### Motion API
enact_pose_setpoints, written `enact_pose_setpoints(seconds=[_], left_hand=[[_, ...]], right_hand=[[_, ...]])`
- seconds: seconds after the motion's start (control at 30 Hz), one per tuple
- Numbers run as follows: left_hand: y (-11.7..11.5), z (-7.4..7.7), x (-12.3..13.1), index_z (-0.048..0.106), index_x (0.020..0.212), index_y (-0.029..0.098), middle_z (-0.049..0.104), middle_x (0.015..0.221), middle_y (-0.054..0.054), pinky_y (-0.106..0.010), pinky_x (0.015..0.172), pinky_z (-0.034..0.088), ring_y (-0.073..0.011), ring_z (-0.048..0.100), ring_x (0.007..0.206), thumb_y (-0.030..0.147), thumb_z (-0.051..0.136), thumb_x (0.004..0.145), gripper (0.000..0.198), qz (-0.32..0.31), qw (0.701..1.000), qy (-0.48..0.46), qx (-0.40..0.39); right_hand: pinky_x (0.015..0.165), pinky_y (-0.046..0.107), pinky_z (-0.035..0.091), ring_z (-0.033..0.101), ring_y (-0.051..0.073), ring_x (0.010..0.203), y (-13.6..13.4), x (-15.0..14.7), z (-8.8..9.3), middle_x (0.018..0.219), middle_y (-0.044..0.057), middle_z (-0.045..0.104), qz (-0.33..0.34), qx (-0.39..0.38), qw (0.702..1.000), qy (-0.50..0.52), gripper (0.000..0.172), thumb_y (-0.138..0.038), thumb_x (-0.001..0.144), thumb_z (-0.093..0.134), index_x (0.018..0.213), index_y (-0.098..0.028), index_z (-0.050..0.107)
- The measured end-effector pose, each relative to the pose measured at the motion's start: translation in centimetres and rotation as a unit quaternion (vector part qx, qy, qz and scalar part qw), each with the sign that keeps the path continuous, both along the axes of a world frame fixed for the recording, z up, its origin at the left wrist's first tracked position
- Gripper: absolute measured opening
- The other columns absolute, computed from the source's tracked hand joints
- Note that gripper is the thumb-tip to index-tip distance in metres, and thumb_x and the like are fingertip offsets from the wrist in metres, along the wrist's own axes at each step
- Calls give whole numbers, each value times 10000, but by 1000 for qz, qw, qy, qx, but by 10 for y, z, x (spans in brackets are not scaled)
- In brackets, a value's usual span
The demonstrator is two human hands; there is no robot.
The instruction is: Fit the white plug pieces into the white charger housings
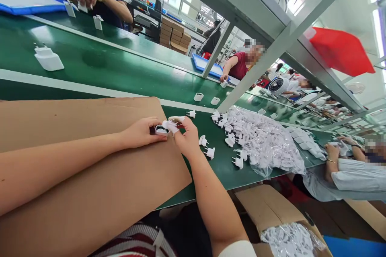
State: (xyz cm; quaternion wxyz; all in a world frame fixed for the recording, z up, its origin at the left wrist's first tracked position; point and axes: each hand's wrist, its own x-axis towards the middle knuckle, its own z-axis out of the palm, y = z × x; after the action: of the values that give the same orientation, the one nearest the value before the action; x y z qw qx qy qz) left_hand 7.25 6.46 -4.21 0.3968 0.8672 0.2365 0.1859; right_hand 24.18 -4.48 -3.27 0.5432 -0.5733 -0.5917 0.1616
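Over the cardboard sheet, my left hand grips a white charger housing whose open end faces up and shows a dark inside. My right hand has white covers on its thumb and a fingertip. It pinches a small white plug piece with thin pins, right at the rim of the housing. Whether the two parts touch is hard to tell. Several loose white plug pieces lie on the green table to the right of my right hand.
A clear plastic bag full of white plug pieces rests on the table's right. Beyond runs a green conveyor carrying white chargers. A metal frame post slants overhead. Co-workers sit opposite and at right. An open carton stands below.
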Motion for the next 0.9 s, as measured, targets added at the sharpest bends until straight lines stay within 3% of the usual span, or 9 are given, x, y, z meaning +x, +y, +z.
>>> enact_pose_setpoints(seconds=[0.23, 0.53, 0.73, 0.9], left_hand=[[3, -5, 1, 668, 860, 181, 635, 871, -19, -284, 723, 453, -194, 601, 827, 573, 737, 791, 404, -23, 999, -38, -4], [-1, -1, 1, 647, 784, 186, 604, 815, -14, -287, 708, 445, -194, 590, 794, 572, 711, 785, 392, -16, 999, -35, -4], [-3, -1, 0, 679, 789, 183, 629, 886, -34, -292, 730, 465, -208, 615, 828, 575, 706, 782, 393, 0, 999, -34, -1], [2, 5, 1, 731, 873, 203, 683, 900, -31, -293, 712, 476, -226, 638, 840, 635, 739, 735, 454, 9, 1000, 12, -11]], right_hand=[[916, 350, 511, 596, 221, 1024, 1, -5, -1, 1048, 56, 682, 2, -31, 983, -181, 372, -59, 835, 514, 1130, -214, 681], [858, 346, 456, 553, 236, 955, 2, -15, 22, 936, 55, 629, -32, -116, 942, -312, 336, 0, 756, 495, 942, -207, 685], [859, 345, 466, 594, 233, 932, 3, -22, 21, 905, 38, 667, -69, -128, 952, -269, 331, -30, 735, 542, 931, -227, 721], [1026, 360, 464, 603, 232, 1137, 5, -10, 4, 1135, 44, 705, -80, -109, 985, -110, 317, -230, 886, 600, 1187, -254, 699]])
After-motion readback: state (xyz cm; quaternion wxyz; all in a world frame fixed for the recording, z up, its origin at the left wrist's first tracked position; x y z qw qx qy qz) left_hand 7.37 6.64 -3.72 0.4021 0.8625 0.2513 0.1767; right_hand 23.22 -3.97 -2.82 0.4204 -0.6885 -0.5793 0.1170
